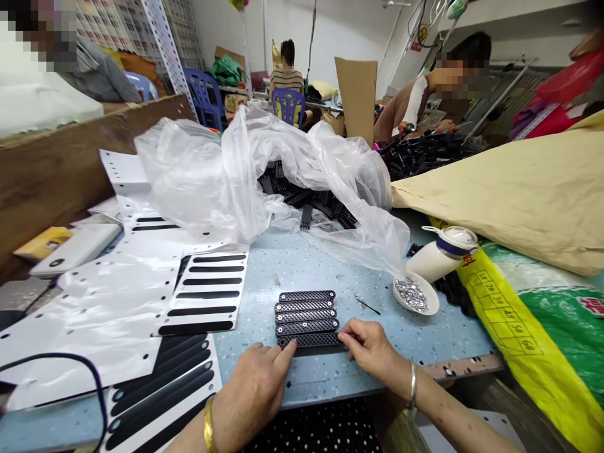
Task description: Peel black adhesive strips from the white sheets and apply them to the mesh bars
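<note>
Several black perforated plastic strips (306, 318) lie side by side in a row on the pale blue table (283, 264). My left hand (255, 390) rests on the table with its fingertips touching the left end of the nearest strip (309, 340). My right hand (370, 349) pinches the right end of that same strip. Both wrists carry bangles.
A small white dish of silver bits (415, 294) sits right of the strips, a white jar (443, 251) behind it. White die-cut sheets (202, 289) with black strip shapes cover the left. A clear plastic bag (245, 176) holds more black parts. People sit behind.
</note>
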